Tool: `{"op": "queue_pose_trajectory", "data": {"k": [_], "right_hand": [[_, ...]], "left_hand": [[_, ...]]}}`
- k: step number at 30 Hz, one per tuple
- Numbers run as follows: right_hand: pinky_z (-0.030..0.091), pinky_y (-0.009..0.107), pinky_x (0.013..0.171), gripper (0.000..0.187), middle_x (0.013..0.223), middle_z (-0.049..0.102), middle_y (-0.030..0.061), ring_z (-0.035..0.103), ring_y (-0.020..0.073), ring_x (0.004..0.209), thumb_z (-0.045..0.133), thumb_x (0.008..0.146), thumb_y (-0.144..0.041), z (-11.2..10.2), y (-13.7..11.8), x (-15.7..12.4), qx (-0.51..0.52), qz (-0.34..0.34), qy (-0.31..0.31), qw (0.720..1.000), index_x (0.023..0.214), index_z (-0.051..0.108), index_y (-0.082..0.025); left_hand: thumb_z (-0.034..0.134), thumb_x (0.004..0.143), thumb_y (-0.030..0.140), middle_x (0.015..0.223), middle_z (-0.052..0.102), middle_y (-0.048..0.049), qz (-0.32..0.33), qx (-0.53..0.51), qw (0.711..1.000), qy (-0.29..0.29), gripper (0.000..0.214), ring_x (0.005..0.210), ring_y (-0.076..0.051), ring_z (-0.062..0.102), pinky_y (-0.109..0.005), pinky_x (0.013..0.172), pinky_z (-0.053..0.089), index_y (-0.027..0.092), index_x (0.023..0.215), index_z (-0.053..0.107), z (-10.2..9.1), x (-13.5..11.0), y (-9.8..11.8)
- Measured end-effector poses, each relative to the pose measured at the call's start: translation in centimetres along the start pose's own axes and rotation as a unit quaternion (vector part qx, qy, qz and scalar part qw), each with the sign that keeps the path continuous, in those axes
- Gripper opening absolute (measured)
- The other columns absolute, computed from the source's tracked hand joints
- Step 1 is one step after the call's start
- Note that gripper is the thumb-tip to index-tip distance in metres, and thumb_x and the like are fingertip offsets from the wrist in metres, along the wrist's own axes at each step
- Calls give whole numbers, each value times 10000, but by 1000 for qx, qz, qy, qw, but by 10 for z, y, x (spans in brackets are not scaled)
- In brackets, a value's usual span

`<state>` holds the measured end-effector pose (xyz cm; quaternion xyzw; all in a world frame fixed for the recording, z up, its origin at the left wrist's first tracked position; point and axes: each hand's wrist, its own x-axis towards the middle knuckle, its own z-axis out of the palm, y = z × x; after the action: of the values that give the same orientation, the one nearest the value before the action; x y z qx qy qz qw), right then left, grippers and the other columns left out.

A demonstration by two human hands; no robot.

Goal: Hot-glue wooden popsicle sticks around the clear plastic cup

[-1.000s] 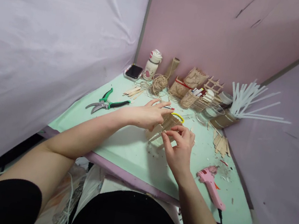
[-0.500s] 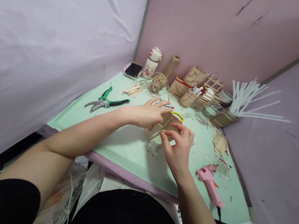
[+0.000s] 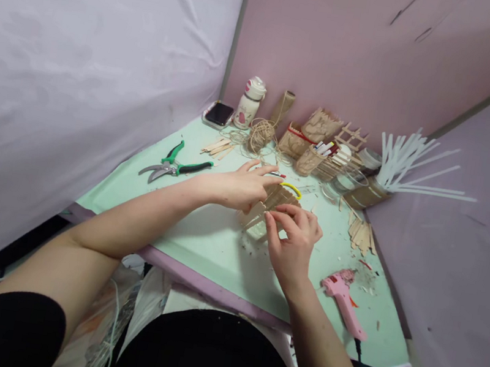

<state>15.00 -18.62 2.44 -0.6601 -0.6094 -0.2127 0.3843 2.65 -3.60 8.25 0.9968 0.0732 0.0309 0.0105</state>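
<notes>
A container faced with wooden craft sticks [image 3: 274, 199] lies tilted on the table in front of me, with a clear part showing at its near end. My left hand [image 3: 253, 190] holds it from the left, thumb and a bent finger on the sticks, the other fingers stretched over it. At its near right side, my right hand [image 3: 295, 232] has thumb and fingertips pinched together close to the stick ends. What is in that pinch is too small to make out. A yellow curved strip [image 3: 292, 189] shows at the container's far end.
Green-handled pruning shears [image 3: 173, 166] lie to the left, a pink glue gun [image 3: 345, 298] to the right. Loose craft sticks [image 3: 361, 234] are at the right edge. Behind stand a white bottle [image 3: 248, 106], a twine ball [image 3: 260, 136], stick-covered holders and white glue sticks [image 3: 404, 162].
My right hand has shifted slightly right, its fingers still pinched. The left hand and the container have stayed in place.
</notes>
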Motion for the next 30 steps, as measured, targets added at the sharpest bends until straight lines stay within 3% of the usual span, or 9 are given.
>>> {"op": "queue_pose_trajectory", "data": {"k": [7,20,30], "right_hand": [[316,380,858,116,916,721,20,607,196,913,627,939,-305,4,2,0,-9,-20,31,999,956,726,-246],[307,378,857,88,877,718,13,569,200,902,649,922,-281,8,8,2,-21,-49,54,997,873,708,-238],[309,369,848,110,836,684,16,551,201,897,645,919,-299,12,10,2,1,-34,50,998,844,683,-228]], "left_hand": [[709,727,124,1621,299,-89,-3,11,1000,-17,109,1521,-358,143,-603,1189,144,167,824,736,-2,0,2],[705,731,135,1612,320,-88,4,19,1000,0,72,1518,-365,151,-586,1197,140,161,790,738,2,0,0],[703,730,112,1614,313,-96,5,-10,1000,-10,47,1526,-356,129,-581,1198,127,147,758,717,0,-1,0]]}}
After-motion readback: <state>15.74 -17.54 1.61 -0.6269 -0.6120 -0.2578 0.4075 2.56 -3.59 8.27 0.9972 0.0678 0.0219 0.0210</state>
